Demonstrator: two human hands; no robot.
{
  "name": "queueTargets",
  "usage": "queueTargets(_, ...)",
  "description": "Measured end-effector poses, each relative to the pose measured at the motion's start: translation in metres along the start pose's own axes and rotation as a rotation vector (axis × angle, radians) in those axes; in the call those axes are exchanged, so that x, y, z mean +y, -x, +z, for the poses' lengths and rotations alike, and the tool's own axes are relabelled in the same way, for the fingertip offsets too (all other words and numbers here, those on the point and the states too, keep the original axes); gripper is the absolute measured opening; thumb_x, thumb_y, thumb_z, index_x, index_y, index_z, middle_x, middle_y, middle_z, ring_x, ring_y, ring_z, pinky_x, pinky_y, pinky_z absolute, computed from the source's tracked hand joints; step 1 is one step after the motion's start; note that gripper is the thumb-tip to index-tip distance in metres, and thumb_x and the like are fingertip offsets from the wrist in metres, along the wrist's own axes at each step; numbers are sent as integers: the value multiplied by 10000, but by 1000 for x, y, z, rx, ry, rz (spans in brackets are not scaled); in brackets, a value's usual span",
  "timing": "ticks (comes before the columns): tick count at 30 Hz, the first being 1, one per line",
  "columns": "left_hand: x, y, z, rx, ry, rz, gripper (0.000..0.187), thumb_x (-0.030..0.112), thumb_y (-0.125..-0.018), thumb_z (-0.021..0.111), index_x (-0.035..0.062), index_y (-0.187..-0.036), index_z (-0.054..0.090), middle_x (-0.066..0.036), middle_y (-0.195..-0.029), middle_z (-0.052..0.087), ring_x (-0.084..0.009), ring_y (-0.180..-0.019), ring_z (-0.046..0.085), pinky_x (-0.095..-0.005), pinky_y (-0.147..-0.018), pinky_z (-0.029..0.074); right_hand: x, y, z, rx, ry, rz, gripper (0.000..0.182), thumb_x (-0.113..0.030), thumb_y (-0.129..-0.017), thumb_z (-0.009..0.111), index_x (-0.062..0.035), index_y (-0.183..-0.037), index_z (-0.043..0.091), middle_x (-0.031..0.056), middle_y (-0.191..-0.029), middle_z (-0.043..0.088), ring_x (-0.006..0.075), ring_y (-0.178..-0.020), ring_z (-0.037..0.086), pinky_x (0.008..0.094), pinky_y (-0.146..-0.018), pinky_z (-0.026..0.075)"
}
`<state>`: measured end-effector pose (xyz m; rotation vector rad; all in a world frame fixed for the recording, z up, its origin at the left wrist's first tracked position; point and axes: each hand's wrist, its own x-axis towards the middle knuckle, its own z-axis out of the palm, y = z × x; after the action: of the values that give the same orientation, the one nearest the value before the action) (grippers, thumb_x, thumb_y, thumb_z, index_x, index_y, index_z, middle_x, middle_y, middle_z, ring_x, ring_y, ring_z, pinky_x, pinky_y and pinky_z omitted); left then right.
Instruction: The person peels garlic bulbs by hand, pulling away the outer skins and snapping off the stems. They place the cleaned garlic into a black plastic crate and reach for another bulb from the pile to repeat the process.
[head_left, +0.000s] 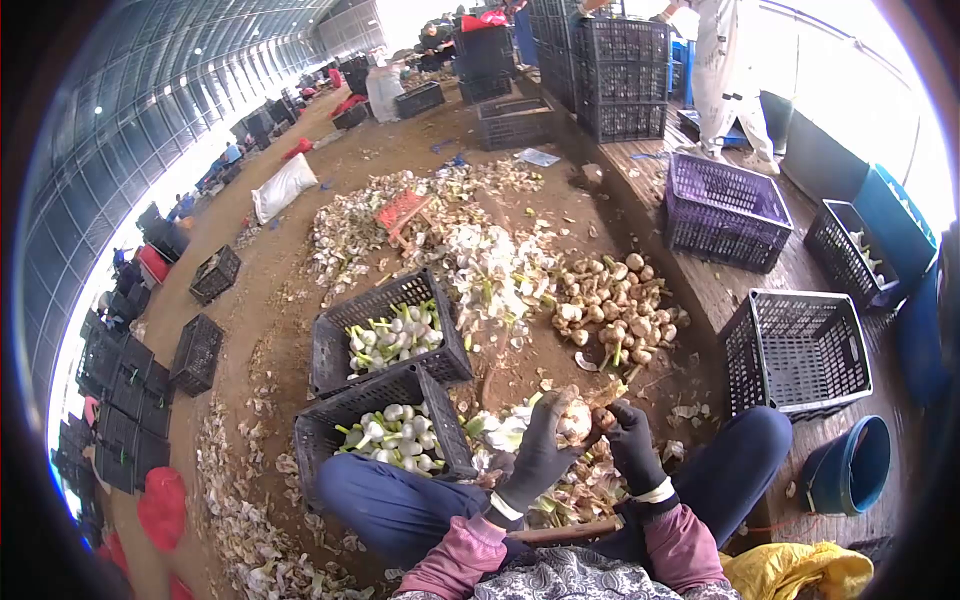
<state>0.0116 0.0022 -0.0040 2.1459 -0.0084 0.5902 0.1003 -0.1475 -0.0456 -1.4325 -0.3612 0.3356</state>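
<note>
My left hand (540,445), in a dark glove, is closed around a garlic bulb (574,424) with brownish papery skin. On the bulb's right side, my gloved right hand (634,445) is pinched at its dry outer skin (604,394). Loose peelings (580,490) lie below both hands, between my legs. Beyond the hands, a pile of unpeeled garlic (620,312) rests on the ground. To the left, two black crates hold cleaned white bulbs with green stems: a near crate (325,425) by my knee and a farther crate (325,350) touching it.
A black crate (735,355), a purple crate (720,250) and a blue bucket (820,480) stand on the raised boards at right. Peelings (490,255) and a red stool (402,213) lie ahead. Stacked crates (620,80) and a person's legs (715,80) are farther back.
</note>
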Motion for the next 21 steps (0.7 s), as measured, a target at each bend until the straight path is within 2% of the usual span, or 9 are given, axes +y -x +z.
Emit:
queueTargets(3,-8,6,-4,-24,234,-145,879,38,-730,859,38,-1479,398,-184,-1404,510,-330,-1260,555,-382,-1036,480,-12,4,9,-3,-9,-89,152,57,-788,700,-5,-858,580,-53,-801,474,55,-815,447,262,-683,419)
queueTargets(4,-16,7,-5,-18,303,-120,896,38,-727,865,34,-1484,384,-152,-1400,523,-269,-1215,584,-366,-1009,500,-7,3,6,32,222,-165,180,57,-769,726,-1,-882,599,-4,-776,516,94,-777,495,275,-683,430)
queueTargets(7,-29,13,-10,-98,1057,-432,800,136,-823,827,18,-1476,379,-141,-1268,582,-231,-1100,644,-379,-958,544,-19,-3,14,18,236,-224,183,61,-754,716,3,-900,622,65,-771,552,173,-735,542,295,-675,437)
queueTargets(8,-32,16,-15,-154,1166,-439,754,192,-858,796,27,-1470,388,-130,-1234,604,-227,-1076,656,-378,-921,562,-28,-1,16,67,366,-393,240,65,-729,708,2,-955,656,129,-801,585,239,-736,572,310,-680,450)
queueTargets(11,-45,21,-15,-159,1506,-527,689,294,-916,737,45,-1461,399,-109,-1178,638,-227,-1062,666,-362,-871,584,-29,1,23,73,349,-359,287,121,-756,544,49,-999,677,95,-836,656,200,-789,626,306,-749,503)
queueTargets(15,-69,26,-8,-58,1216,-411,671,278,-920,728,39,-1454,399,-106,-1266,598,-231,-1137,640,-380,-916,581,-28,-1,21,-124,-152,-61,224,-131,-920,691,11,-1092,699,12,-977,709,115,-887,626,276,-814,490)
queueTargets(16,-53,17,-13,-52,1247,-366,728,154,-891,760,51,-1488,357,-109,-1318,558,-223,-1159,626,-372,-960,565,-35,-2,25,-170,-209,26,342,-284,-946,725,2,-1132,694,-23,-985,697,85,-897,617,269,-817,487)
queueTargets(19,-20,10,-23,-80,1019,-412,847,17,-845,777,73,-1535,288,-109,-1349,527,-212,-1175,609,-353,-1006,536,-28,-8,30,-171,-279,104,338,-230,-935,748,24,-1147,676,15,-1056,707,100,-957,627,287,-886,501)
queueTargets(21,-32,11,-17,-43,814,-301,939,-55,-822,768,95,-1571,222,-114,-1379,498,-208,-1217,582,-356,-1018,528,-30,-12,29,-239,-310,62,337,-202,-949,732,27,-1189,668,24,-1095,706,104,-995,624,285,-917,496)
